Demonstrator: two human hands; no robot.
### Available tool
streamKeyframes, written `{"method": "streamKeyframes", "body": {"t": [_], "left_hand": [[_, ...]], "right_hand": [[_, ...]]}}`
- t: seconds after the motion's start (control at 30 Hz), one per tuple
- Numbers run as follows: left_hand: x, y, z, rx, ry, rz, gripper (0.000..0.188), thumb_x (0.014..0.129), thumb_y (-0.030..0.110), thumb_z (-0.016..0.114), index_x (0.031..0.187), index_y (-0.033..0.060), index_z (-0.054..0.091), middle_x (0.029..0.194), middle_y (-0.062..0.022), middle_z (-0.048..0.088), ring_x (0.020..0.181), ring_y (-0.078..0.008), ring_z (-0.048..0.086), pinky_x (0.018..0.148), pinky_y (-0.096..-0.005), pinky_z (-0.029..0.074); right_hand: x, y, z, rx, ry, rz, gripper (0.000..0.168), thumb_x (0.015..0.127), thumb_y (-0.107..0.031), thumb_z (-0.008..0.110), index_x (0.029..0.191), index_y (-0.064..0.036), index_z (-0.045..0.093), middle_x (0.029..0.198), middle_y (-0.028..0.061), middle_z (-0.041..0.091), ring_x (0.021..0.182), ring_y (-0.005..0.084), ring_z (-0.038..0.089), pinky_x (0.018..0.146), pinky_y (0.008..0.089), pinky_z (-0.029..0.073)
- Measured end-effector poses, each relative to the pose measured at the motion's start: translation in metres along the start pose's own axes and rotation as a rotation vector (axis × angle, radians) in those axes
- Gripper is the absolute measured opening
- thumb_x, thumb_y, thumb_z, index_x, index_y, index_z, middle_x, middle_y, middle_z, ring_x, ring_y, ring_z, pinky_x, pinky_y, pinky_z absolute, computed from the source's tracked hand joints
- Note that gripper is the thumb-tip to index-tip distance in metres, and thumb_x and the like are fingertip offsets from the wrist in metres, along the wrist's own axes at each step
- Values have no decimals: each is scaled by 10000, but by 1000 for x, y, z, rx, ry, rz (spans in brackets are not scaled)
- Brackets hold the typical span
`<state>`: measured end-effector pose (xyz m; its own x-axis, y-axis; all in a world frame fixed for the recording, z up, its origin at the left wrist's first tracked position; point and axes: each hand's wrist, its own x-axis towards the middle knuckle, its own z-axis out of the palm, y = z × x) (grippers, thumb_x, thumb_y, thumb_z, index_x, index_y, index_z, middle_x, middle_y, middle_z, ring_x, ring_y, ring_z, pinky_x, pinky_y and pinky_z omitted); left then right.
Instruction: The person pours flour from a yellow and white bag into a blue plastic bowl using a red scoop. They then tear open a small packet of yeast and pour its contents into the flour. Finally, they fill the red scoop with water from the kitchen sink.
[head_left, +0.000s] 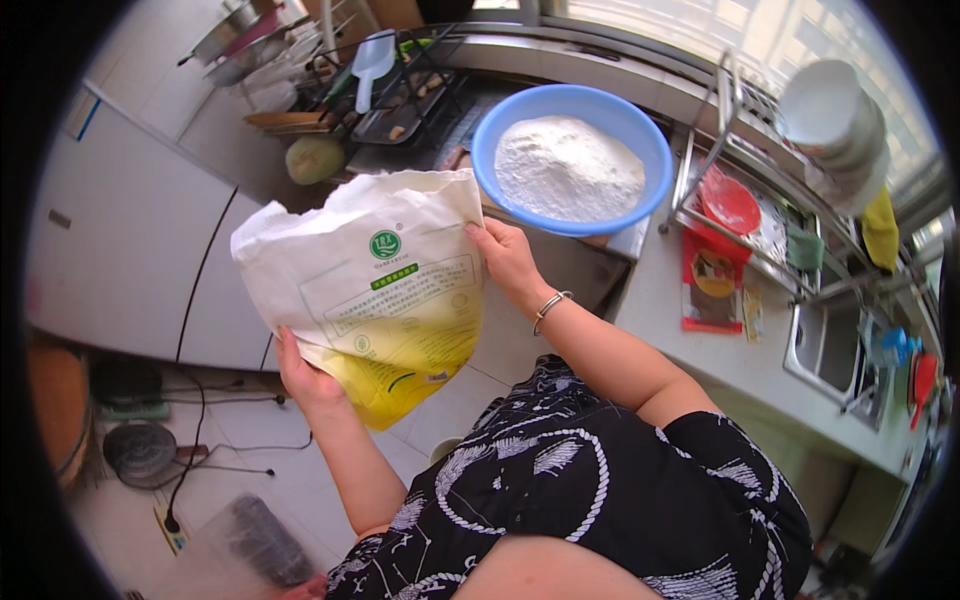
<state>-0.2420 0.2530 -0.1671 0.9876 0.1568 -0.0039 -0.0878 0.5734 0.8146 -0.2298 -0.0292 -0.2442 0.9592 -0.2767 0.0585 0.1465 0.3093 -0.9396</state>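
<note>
Both hands hold a white and yellow flour sack with a torn, ragged top edge, in front of my body. My left hand grips its lower left side, fingers hidden behind it. On the upper right edge, my right hand pinches the sack between thumb and fingers; a metal bangle circles that wrist. Printed writing and a green logo cover the side facing me. Just beyond my right hand stands a blue plastic basin, with a heap of white flour inside. How much the sack contains cannot be seen.
Left of the basin, a white scoop rests on a dark rack near a melon. A metal dish rack, a red bowl and a sink line the right counter. Cords and a power strip lie on the floor.
</note>
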Motion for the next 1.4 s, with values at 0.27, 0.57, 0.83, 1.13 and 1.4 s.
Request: {"method": "streamKeyframes", "body": {"t": [0.27,0.57,0.83,1.13,1.4], "left_hand": [[-10,-33,-37,28,-86,-143,352,955,200,432,1244,2,398,1240,-160,475,1124,-290,481,935,-450,422],[3,-64,-25,130,-246,-229,248,940,141,472,1132,-16,487,1104,-118,574,984,-207,562,869,-341,457],[-22,-94,-38,330,-227,-256,219,937,148,468,1076,3,554,1035,-60,620,916,-139,576,802,-271,447],[-9,-134,-76,587,-153,-415,214,927,173,460,1057,46,573,983,-22,623,865,-118,561,762,-275,425],[79,-239,-126,752,-315,-551,226,865,140,521,1022,-6,590,987,-86,627,889,-175,573,762,-316,448]], "right_hand": [[-71,-15,10,85,232,-39,275,887,-188,549,665,-32,510,608,-70,406,588,34,333,510,238,312],[-107,-54,-17,192,361,8,237,902,-178,525,917,34,628,815,7,610,709,61,512,641,228,425],[-118,-38,-50,214,364,131,245,904,-166,510,968,48,612,883,47,629,760,98,558,688,249,447],[-121,36,-68,231,372,283,190,889,-143,507,916,28,585,888,58,598,820,145,553,738,293,447],[-117,111,-69,321,598,411,277,901,-132,481,1078,73,541,1081,124,588,997,233,551,893,355,428]]}}
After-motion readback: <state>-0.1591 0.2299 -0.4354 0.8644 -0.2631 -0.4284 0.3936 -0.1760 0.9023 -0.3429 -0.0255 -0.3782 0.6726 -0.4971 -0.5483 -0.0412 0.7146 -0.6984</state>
